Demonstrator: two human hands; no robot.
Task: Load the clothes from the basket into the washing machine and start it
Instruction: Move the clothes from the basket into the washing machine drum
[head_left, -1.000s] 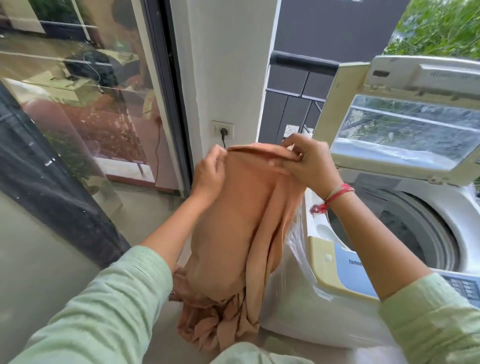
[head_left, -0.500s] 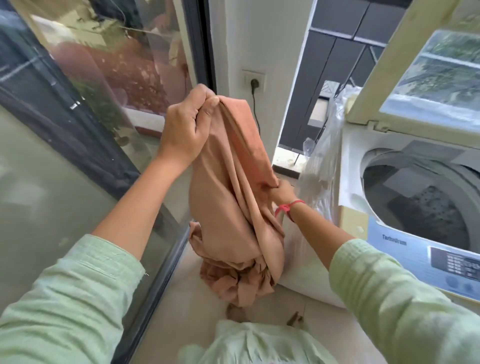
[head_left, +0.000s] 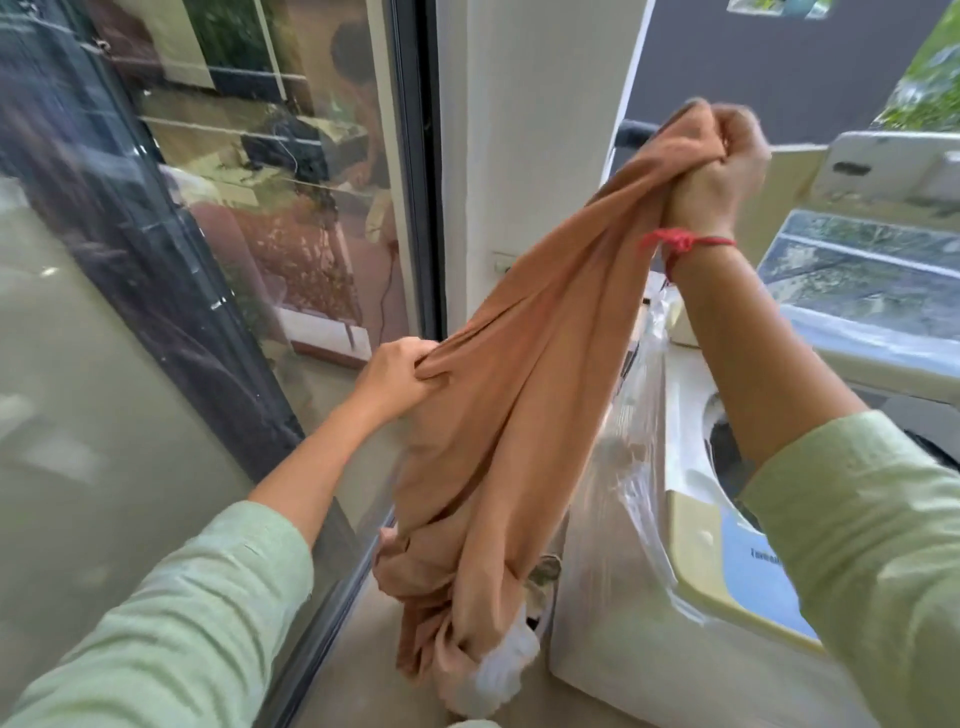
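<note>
Since your hands swapped, right hand (head_left: 722, 166) clenching the cloth (head_left: 519, 395) high, left hand (head_left: 395, 376) gripping lower, the washing machine (head_left: 685, 400) drop looks next.

Plain peach cloth (head_left: 524, 395), pale-green sleeves (head_left: 872, 545)

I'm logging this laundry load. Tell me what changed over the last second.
The right grip took the top end of the cloth and rose beside the open lid. The left grip let go of the top and dropped to hold the middle. The cloth still hangs outside the washing machine; the lid stays open.
</note>
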